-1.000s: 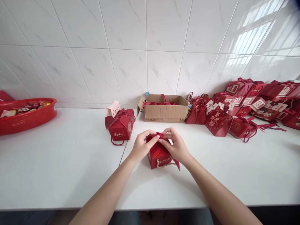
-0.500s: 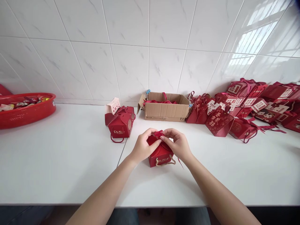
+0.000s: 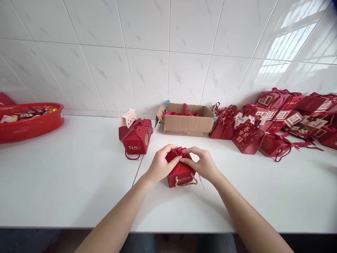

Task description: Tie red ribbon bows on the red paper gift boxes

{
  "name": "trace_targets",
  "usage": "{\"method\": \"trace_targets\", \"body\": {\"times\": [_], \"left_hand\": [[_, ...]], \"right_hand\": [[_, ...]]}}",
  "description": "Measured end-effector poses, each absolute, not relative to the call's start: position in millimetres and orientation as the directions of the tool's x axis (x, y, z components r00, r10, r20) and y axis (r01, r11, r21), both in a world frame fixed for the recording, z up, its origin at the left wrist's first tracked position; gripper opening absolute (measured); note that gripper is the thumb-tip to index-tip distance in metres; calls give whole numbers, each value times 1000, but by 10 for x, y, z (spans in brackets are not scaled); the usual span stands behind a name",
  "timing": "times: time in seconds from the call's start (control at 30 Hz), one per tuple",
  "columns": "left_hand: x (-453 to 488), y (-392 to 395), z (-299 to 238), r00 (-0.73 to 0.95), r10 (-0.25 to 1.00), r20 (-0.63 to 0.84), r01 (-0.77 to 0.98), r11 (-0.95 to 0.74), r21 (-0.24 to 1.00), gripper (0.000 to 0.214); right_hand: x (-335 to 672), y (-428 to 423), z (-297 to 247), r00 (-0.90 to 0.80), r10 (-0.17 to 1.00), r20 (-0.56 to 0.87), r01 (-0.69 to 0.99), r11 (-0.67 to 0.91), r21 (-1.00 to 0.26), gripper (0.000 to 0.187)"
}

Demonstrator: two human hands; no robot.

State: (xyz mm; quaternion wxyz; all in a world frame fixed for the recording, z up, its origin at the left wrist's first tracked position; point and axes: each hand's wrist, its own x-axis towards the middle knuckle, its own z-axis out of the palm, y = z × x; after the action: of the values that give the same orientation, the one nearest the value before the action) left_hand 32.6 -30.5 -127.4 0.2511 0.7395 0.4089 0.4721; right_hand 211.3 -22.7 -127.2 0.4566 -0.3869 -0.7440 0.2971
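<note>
A small red gift box (image 3: 181, 174) with a twisted rope handle (image 3: 186, 183) stands on the white table in front of me. Red ribbon (image 3: 180, 151) is gathered in a loop on its top. My left hand (image 3: 164, 163) pinches the ribbon from the left, thumb and index finger meeting at the knot. From the right, my right hand (image 3: 202, 162) pinches the same ribbon, its thumb tip almost touching the left thumb. The fingers partly cover the knot. A thin ribbon end (image 3: 201, 182) hangs at the box's right side.
Left of my hands stand red gift boxes (image 3: 136, 140), with a pale pink one behind. A cardboard box (image 3: 186, 125) holding red ribbons is against the wall. Many finished-looking red boxes (image 3: 276, 116) are piled at right. A red basket (image 3: 34, 128) of wrapped sweets sits far left.
My right hand has shifted slightly right and lower on the ribbon, so more of the ribbon loop shows above the fingers. My left hand has stayed nearly still.
</note>
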Motion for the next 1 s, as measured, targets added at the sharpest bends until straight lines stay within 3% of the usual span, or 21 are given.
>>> {"method": "trace_targets", "body": {"times": [0.27, 0.6, 0.8, 0.9, 1.0], "left_hand": [[297, -307, -1247, 247, 855, 456, 333, -517, 789, 18], [335, -308, -1297, 161, 860, 484, 357, -508, 784, 27], [283, -292, -1239, 176, 787, 592, 474, -595, 650, 8], [254, -318, -1199, 276, 792, 545, 478, -605, 637, 4], [250, -329, -1197, 274, 820, 502, 504, -567, 652, 4]], "right_hand": [[2093, -242, -1239, -322, 808, 494, 356, 587, -727, 9], [2029, -296, -1270, -372, 873, 314, -31, 326, -945, 15], [2000, -294, -1290, -248, 921, 300, -34, 302, -953, 18], [1997, -282, -1303, -191, 938, 288, -3, 293, -956, 19], [1993, -286, -1314, -176, 944, 278, 51, 291, -955, 19]]}}
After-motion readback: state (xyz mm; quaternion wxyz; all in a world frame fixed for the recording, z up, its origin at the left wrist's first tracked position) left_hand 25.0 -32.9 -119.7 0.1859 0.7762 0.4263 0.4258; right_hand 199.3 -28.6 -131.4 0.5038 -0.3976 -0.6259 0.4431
